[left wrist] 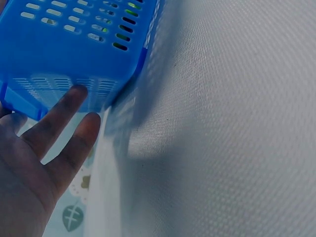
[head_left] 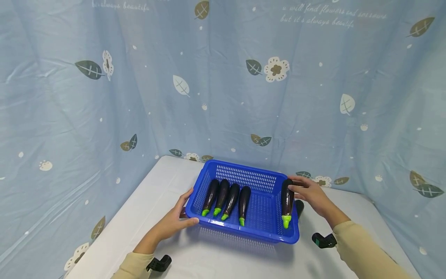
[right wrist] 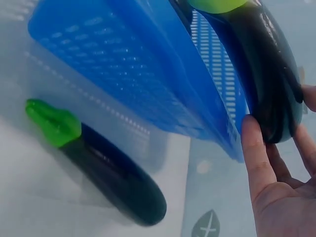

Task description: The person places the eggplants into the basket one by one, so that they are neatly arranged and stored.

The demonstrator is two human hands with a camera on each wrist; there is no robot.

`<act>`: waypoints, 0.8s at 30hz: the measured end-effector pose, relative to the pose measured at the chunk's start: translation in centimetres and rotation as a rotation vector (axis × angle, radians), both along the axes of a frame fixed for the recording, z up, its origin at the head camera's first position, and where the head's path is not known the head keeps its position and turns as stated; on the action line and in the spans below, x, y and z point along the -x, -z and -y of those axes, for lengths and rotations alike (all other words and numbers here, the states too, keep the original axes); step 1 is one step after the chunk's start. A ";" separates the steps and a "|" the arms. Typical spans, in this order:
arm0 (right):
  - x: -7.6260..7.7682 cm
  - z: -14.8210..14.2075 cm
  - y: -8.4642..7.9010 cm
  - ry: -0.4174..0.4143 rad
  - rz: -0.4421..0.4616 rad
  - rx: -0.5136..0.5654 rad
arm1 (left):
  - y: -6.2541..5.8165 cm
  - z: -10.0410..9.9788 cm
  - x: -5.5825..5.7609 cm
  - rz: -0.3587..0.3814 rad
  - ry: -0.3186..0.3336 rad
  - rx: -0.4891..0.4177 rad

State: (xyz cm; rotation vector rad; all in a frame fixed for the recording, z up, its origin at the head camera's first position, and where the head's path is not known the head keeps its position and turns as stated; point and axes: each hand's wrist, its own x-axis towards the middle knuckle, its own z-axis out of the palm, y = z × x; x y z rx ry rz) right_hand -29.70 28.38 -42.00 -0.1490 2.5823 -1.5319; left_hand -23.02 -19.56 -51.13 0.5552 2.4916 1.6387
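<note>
Left hand (head_left: 174, 221) grips the near-left corner of the blue basket (head_left: 244, 232) on the white table (head_left: 146, 201), thumb on rim. Four eggplants (head_left: 226, 198) lie inside. Right hand (head_left: 311, 195), fingers curled, holds a fifth eggplant (head_left: 287, 201) on the right rim; another eggplant (right wrist: 108, 173) lies outside on the table.

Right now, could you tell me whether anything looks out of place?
Yes: one eggplant lies on the table outside the blue basket, right of it, while four lie together inside and the right hand holds a fifth at the rim.

Head view looks down from afar; both wrist views sit close, sharing the blue basket (head_left: 244, 228).
</note>
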 end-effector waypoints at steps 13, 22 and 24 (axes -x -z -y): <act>1.5 2.4 0.3 0.000 0.016 0.022 | 0.2 0.1 0.0 -0.007 0.001 -0.002; 2.2 3.5 0.7 -0.020 0.011 0.058 | 0.0 0.1 0.0 -0.010 0.005 -0.006; 2.2 3.7 0.7 -0.021 0.017 0.059 | 0.0 0.1 0.0 -0.011 0.008 -0.005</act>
